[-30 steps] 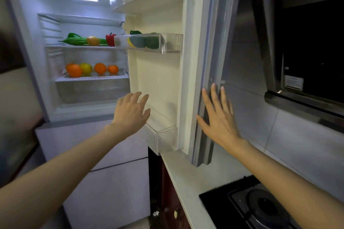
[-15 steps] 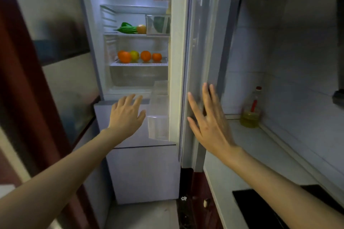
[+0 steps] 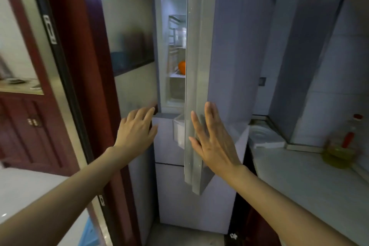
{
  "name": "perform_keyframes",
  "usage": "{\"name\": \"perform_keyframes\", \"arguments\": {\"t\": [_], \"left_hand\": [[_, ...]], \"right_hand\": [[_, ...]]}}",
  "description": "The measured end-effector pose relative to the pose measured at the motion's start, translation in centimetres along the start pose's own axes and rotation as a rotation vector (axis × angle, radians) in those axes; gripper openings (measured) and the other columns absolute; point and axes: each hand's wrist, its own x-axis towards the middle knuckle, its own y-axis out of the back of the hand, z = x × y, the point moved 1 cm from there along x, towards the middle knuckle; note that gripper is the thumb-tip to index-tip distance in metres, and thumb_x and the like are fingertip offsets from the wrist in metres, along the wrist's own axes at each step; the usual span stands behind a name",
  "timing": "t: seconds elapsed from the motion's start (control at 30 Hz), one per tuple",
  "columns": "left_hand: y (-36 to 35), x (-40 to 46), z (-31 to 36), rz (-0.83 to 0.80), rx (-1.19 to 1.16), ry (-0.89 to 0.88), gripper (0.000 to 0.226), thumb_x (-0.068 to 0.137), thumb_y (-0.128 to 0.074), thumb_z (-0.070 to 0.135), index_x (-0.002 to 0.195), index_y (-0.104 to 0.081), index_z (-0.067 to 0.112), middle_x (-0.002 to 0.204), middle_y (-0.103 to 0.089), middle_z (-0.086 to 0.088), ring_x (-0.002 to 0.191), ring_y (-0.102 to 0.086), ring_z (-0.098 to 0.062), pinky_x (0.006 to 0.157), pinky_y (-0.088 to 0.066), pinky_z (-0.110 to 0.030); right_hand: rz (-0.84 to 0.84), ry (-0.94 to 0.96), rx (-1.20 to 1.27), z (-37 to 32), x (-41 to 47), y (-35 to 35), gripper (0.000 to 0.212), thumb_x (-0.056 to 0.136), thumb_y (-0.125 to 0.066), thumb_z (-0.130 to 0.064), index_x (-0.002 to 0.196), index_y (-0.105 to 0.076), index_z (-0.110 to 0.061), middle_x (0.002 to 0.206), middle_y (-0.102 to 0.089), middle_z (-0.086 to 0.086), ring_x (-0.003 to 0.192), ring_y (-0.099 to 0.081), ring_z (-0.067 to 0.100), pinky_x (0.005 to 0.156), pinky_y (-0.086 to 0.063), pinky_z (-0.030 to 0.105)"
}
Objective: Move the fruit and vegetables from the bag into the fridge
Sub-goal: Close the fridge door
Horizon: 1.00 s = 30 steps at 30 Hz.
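- Closing the fridge door (image 3: 196,86) looks like the step in hand: the right hand (image 3: 214,142) lies flat on the door's outer face near its free edge, fingers (image 3: 209,114) straight and spread, gripping nothing.
- Just left of those fingers, past the door's edge, the left hand (image 3: 135,130) hovers in front of the fridge (image 3: 159,50) body at the level of the lower drawer fronts (image 3: 165,142), its fingers loosely extended and empty; whether it touches the cabinet cannot be told.
- Above and between the two hands, only a narrow gap shows the lit interior. One orange fruit (image 3: 182,67) sits on a shelf inside, half hidden by the door edge; the rest of the shelves are out of sight.
- No bag appears anywhere in view, and neither hand carries produce.
- Judging from that, the loading seems finished or nearly so: fruit is in the fridge, and what remains is pushing the door fully shut. Whether anything is left in the bag cannot be told.
- Well to the right of the right hand's fingers, an oil bottle (image 3: 342,146) stands on the pale surface (image 3: 299,185), blurred.
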Motion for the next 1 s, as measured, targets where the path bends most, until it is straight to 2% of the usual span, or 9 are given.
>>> {"name": "perform_keyframes", "arguments": {"t": [0.17, 0.33, 0.47, 0.6, 0.7, 0.87, 1.0], "left_hand": [[-0.7, 0.9, -2.9, 0.046, 0.015, -0.061, 0.053, 0.093, -0.047, 0.038, 0.140, -0.038, 0.016, 0.141, -0.045, -0.005, 0.127, -0.043, -0.027, 0.098, -0.041, -0.044], [-1.3, 2.7, -6.3, 0.120, 0.035, -0.087, 0.050, 0.091, -0.052, 0.035, 0.135, -0.044, 0.014, 0.138, -0.047, -0.009, 0.125, -0.046, -0.029, 0.093, -0.045, -0.043], [-1.7, 4.6, -9.0, 0.130, 0.077, -0.096, 0.052, 0.089, -0.046, 0.038, 0.135, -0.044, 0.014, 0.137, -0.048, -0.012, 0.124, -0.047, -0.032, 0.091, -0.045, -0.044], [-2.1, 6.8, -10.8, 0.173, 0.048, -0.120, 0.051, 0.088, -0.056, 0.034, 0.132, -0.039, 0.015, 0.134, -0.050, -0.016, 0.121, -0.048, -0.036, 0.089, -0.046, -0.047], [-2.7, 8.7, -11.1, 0.189, 0.059, -0.124, 0.049, 0.088, -0.058, 0.034, 0.130, -0.046, 0.012, 0.133, -0.052, -0.017, 0.121, -0.050, -0.037, 0.088, -0.047, -0.046], [-4.6, 12.5, -10.8, 0.185, 0.058, -0.083, 0.048, 0.089, -0.049, 0.033, 0.130, -0.050, 0.009, 0.134, -0.052, -0.017, 0.123, -0.050, -0.036, 0.090, -0.047, -0.047], [-6.8, 15.4, -11.6, 0.132, 0.095, -0.035, 0.049, 0.082, -0.065, 0.027, 0.125, -0.054, 0.007, 0.128, -0.056, -0.019, 0.116, -0.055, -0.039, 0.085, -0.050, -0.050]], "right_hand": [[-0.019, -0.074, 0.105, -2.5, 4.1, -5.0, 0.091, 0.090, -0.054, -0.038, 0.148, 0.012, -0.014, 0.154, 0.024, 0.013, 0.144, -0.004, 0.030, 0.112, -0.023, 0.040], [-0.086, -0.146, 0.109, -4.1, 8.6, -10.3, 0.099, 0.088, -0.058, -0.040, 0.146, 0.017, -0.014, 0.154, 0.024, 0.010, 0.145, 0.011, 0.025, 0.117, -0.011, 0.040], [-0.143, -0.194, 0.051, -4.8, 11.8, -14.2, 0.096, 0.088, -0.057, -0.043, 0.147, 0.012, -0.012, 0.156, 0.014, 0.016, 0.145, 0.011, 0.026, 0.117, -0.005, 0.040], [-0.196, -0.219, -0.052, -4.9, 14.6, -18.4, 0.097, 0.086, -0.057, -0.049, 0.149, 0.005, -0.011, 0.156, 0.005, 0.021, 0.145, 0.003, 0.032, 0.117, -0.013, 0.046], [-0.208, -0.241, -0.117, -4.7, 16.5, -21.4, 0.097, 0.085, -0.055, -0.054, 0.150, 0.002, -0.010, 0.156, 0.001, 0.021, 0.145, 0.000, 0.034, 0.115, -0.019, 0.050], [-0.209, -0.229, -0.069, -3.9, 19.5, -26.5, 0.080, 0.094, -0.039, -0.050, 0.150, 0.002, -0.011, 0.157, 0.003, 0.018, 0.145, 0.003, 0.033, 0.117, -0.009, 0.052], [-0.267, -0.150, -0.086, -0.4, 21.5, -30.4, 0.083, 0.093, -0.043, -0.045, 0.149, 0.009, -0.014, 0.156, 0.012, 0.015, 0.145, 0.009, 0.030, 0.117, -0.002, 0.049]]}}
